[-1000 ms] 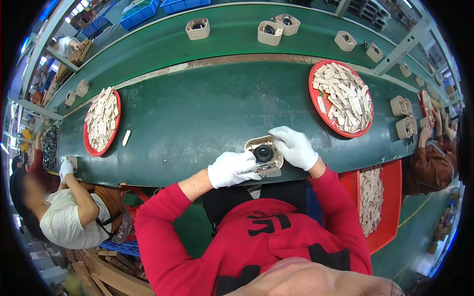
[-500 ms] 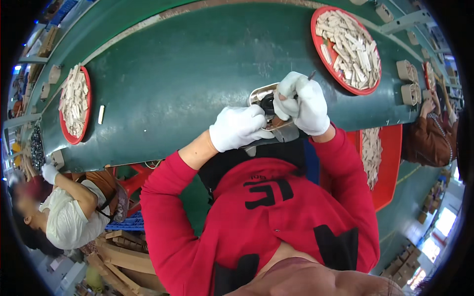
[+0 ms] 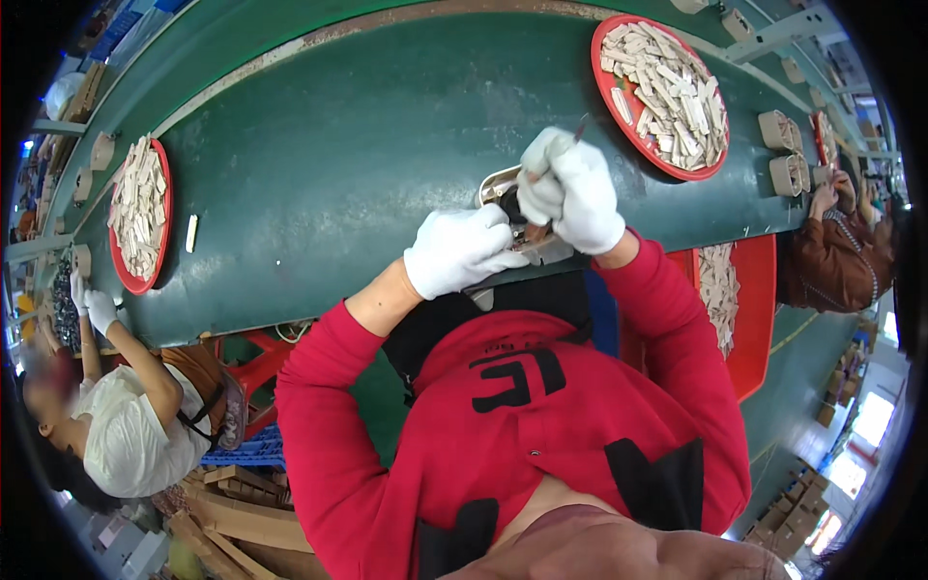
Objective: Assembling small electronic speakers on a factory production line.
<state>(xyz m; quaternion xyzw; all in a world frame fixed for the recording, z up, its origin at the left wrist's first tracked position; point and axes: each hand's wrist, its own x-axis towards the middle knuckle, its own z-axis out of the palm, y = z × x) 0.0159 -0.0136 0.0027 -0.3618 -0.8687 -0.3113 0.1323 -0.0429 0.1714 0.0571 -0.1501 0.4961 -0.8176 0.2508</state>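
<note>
At the near edge of the green work surface (image 3: 367, 174), my left hand (image 3: 456, 251) in a white glove grips a cream-coloured, round-ended casing (image 3: 496, 184). Inside it sits a dark part (image 3: 509, 203), mostly covered by my fingers. My right hand (image 3: 572, 191), also gloved, is closed over the casing's right side. A thin dark rod-like tool (image 3: 582, 126) sticks out above its knuckles; the working end is hidden. Below the right palm a bit of clear or shiny material (image 3: 553, 251) shows at the casing's lower end.
Red trays heaped with pale strips stand at the far right (image 3: 597, 77) and left (image 3: 168, 213). One loose strip (image 3: 191, 233) lies beside the left tray. A red bin (image 3: 759, 309) stands right of me. Cream casings (image 3: 791, 174) sit farther right. Co-workers sit on both sides.
The view has shifted slightly. Both my hands stay at the casing, the right one turned a little over it. At left, the co-worker's two gloved hands now show together.
</note>
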